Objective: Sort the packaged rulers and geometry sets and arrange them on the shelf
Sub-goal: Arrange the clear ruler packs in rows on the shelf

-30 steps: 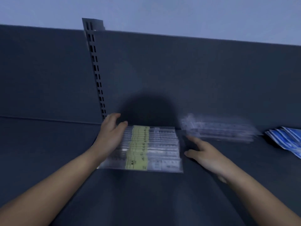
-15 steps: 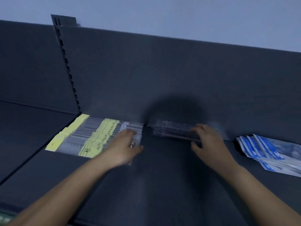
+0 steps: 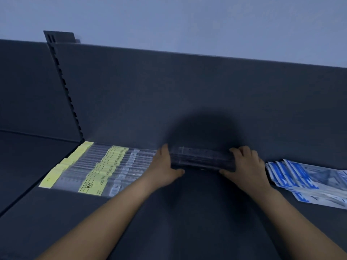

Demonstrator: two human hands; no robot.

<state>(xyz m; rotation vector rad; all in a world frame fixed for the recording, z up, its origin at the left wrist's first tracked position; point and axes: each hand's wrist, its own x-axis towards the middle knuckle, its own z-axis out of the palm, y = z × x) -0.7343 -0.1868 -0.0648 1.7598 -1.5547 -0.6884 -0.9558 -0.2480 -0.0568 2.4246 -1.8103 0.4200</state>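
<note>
A stack of clear packaged rulers point(image 3: 202, 160) lies along the back of the dark shelf point(image 3: 187, 212). My left hand point(image 3: 165, 166) grips its left end, thumb under the front edge. My right hand point(image 3: 244, 164) grips its right end, fingers curled over the top. To the left lies a fanned row of clear ruler packs with yellow labels point(image 3: 97, 167), reaching the shelf's left corner. A pile of blue-and-white geometry set packs point(image 3: 308, 181) lies at the right.
The shelf's dark back panel point(image 3: 187, 100) rises right behind the packs. A slotted upright point(image 3: 63, 87) stands at the left corner, with another shelf section point(image 3: 28, 156) beyond it. Bare shelf surface stretches in front of the stacks.
My left hand left the yellow-labelled rulers and moved right onto the clear stack's left end. My right hand settled over its right end. The view shifted right.
</note>
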